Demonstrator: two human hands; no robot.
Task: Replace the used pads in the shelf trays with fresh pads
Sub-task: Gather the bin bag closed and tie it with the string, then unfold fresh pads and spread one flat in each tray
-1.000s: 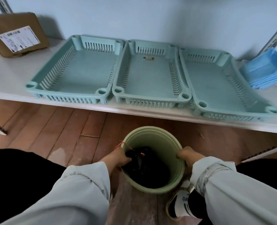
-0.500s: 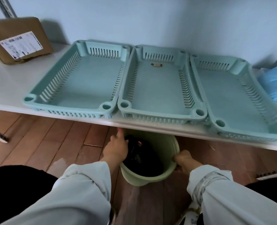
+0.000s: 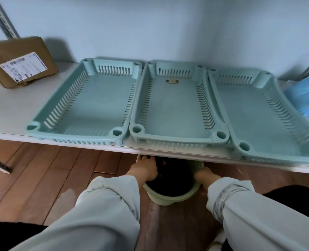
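Pale grey sleeves lead to both hands on a green waste bin, lined with a black bag, which over the last second has slid from open floor to half beneath the shelf. This suggests disposal is finished. The left hand curls over the near-left rim; the right hand grips the right rim, fingers hidden. On the shelf three teal trays lie padless; fresh blue pads are stacked at far right.
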